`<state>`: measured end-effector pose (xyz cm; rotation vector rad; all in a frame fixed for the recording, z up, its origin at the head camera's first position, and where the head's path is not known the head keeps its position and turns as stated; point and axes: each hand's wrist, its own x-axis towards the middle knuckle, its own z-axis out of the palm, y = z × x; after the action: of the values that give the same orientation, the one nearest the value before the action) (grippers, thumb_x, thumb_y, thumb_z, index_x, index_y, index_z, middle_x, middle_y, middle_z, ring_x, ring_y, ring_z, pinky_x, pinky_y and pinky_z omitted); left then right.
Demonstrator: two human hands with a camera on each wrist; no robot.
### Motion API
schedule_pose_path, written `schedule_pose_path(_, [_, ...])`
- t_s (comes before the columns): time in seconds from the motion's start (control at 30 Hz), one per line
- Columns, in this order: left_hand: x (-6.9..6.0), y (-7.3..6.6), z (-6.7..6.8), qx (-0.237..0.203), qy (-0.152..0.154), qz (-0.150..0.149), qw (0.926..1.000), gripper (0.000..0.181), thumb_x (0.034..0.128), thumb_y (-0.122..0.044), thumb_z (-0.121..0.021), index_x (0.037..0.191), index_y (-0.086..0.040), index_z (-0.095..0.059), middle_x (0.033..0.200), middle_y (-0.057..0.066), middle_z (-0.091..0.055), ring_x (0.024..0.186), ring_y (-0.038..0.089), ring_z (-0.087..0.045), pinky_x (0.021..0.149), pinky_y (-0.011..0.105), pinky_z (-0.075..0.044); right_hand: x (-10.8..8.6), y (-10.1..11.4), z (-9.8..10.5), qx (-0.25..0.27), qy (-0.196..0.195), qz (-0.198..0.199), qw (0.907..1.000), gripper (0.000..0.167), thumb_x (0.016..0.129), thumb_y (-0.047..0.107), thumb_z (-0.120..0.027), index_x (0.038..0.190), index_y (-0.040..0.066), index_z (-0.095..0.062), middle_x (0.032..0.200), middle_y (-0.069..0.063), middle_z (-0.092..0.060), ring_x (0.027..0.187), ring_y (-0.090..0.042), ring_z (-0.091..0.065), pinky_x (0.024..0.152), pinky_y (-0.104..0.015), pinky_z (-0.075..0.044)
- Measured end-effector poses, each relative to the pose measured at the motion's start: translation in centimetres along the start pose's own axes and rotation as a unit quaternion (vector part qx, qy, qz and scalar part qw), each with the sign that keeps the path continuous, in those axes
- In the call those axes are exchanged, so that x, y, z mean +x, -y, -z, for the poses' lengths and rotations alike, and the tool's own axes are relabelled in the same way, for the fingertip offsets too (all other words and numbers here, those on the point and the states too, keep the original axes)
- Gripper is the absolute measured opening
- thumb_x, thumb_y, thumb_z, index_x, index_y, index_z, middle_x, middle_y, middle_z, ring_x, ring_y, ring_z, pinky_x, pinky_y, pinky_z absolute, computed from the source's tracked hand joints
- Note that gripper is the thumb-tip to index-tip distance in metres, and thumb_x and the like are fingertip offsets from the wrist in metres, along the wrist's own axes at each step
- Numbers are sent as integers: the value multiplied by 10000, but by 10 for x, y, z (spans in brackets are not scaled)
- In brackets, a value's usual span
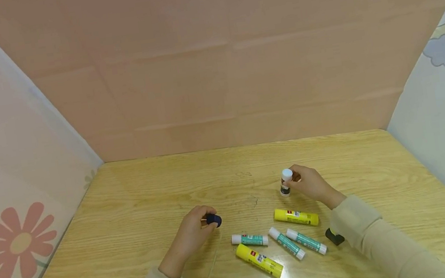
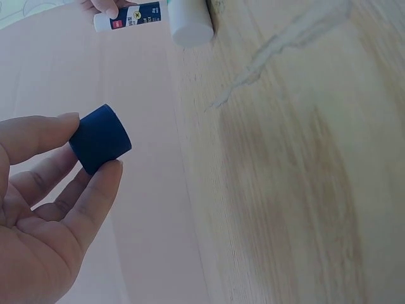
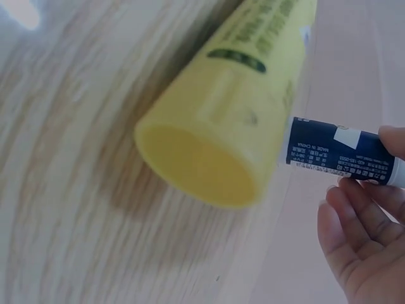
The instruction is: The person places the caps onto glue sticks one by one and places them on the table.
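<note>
Between thumb and fingertips my left hand (image 1: 189,236) pinches a small dark blue cap (image 1: 214,220); the left wrist view shows the same cap (image 2: 100,139) as a short cylinder. My right hand (image 1: 312,185) grips a glue stick (image 1: 285,189) with white ends and a dark printed label, held upright. In the right wrist view, its dark blue label (image 3: 342,151) faces the camera, with thumb and fingers around one end. Whether its base touches the table cannot be told. A yellow glue stick (image 1: 296,217) lies nearest the right hand.
On the wooden table (image 1: 138,208) lie another yellow glue stick (image 1: 259,261) and three teal-and-white ones, including one teal glue stick (image 1: 250,239) left of the others. A pink back panel (image 1: 236,85) and patterned side panels enclose the table.
</note>
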<state>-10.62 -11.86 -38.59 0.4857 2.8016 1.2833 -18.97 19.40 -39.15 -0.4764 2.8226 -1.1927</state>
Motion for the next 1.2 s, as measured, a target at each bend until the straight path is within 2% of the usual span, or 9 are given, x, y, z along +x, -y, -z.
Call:
schedule_pose_path(0.37, [0, -2, -1, 5, -8, -79, 10000, 231, 776, 14, -607, 1000, 39, -553, 975, 107, -529, 879, 223, -525, 740, 297, -474, -6, 5, 2, 175, -172, 145, 9996, 172, 829, 154, -585, 946, 39, -536, 863, -52, -555, 785, -201, -521, 673, -357, -461])
schedule_pose_path(0.7, [0, -5, -3, -72, 17, -18, 10000, 228, 781, -1, -607, 1002, 26, -555, 989, 111, -522, 897, 228, -522, 747, 283, -472, -11, 12, 3, 345, -352, 301, 9983, 160, 815, 118, -586, 929, 34, -511, 851, -47, -546, 746, -180, -505, 651, -317, -449])
schedule_pose_path(1.0, [1, -8, -4, -343, 8, -10, 9994, 237, 790, -7, -600, 1016, 41, -549, 1004, 118, -518, 913, 240, -520, 750, 274, -471, -21, 23, 3, 588, -430, 425, 9964, 156, 808, 98, -589, 920, 31, -503, 870, -53, -559, 787, -189, -530, 683, -342, -460])
schedule_pose_path(1.2, [-1, -10, -6, -671, 8, -140, 9976, 234, 800, -17, -591, 1024, 34, -547, 1009, 113, -518, 912, 232, -518, 748, 255, -469, -28, 28, 2, 760, -487, 548, 9944, 149, 798, 57, -584, 917, 22, -502, 872, -64, -561, 799, -196, -542, 709, -356, -466])
